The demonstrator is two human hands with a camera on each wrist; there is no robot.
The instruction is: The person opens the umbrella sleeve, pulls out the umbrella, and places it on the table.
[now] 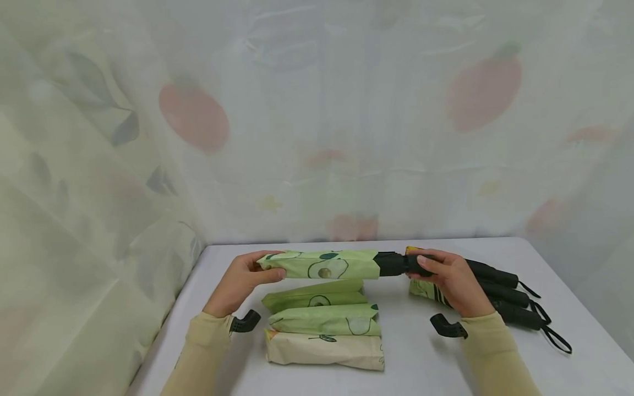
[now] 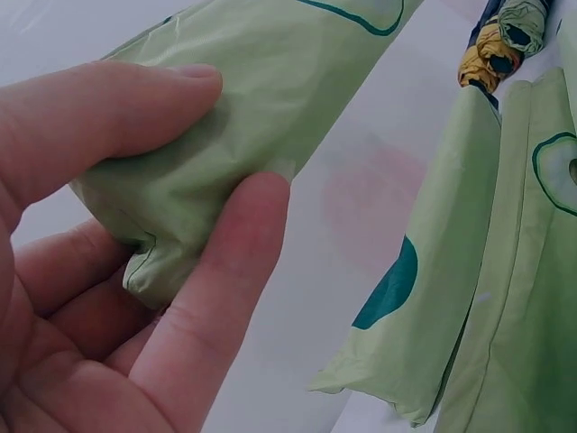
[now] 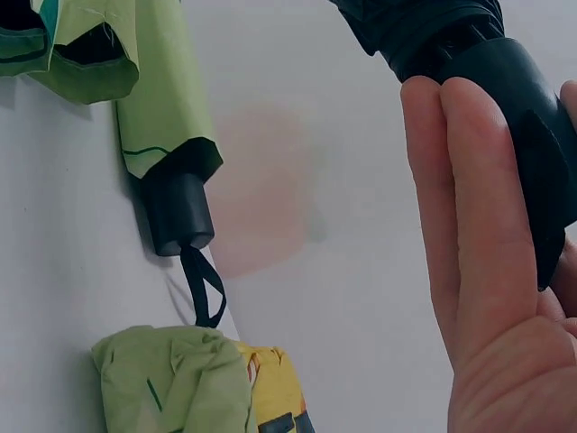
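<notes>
My left hand [image 1: 241, 278] pinches the closed left end of a light green avocado-print umbrella sleeve [image 1: 297, 265], thumb on the near side. From the sleeve's right end sticks out a folded umbrella [image 1: 391, 264], black at this end. My right hand [image 1: 448, 275] holds its black handle [image 3: 550, 126] between thumb and fingers, which lie along it in the right wrist view. The umbrella is level, raised over the table. Below it lie two green sleeves [image 1: 324, 320] and a cream sleeve [image 1: 324, 350], side by side.
Several folded umbrellas with black handles [image 1: 517, 314] and wrist straps lie at the right, partly behind my right hand. The right wrist view also shows a green-sleeved umbrella [image 3: 171, 108] lying on the white table [image 1: 411, 363]. A printed curtain [image 1: 346, 137] hangs behind.
</notes>
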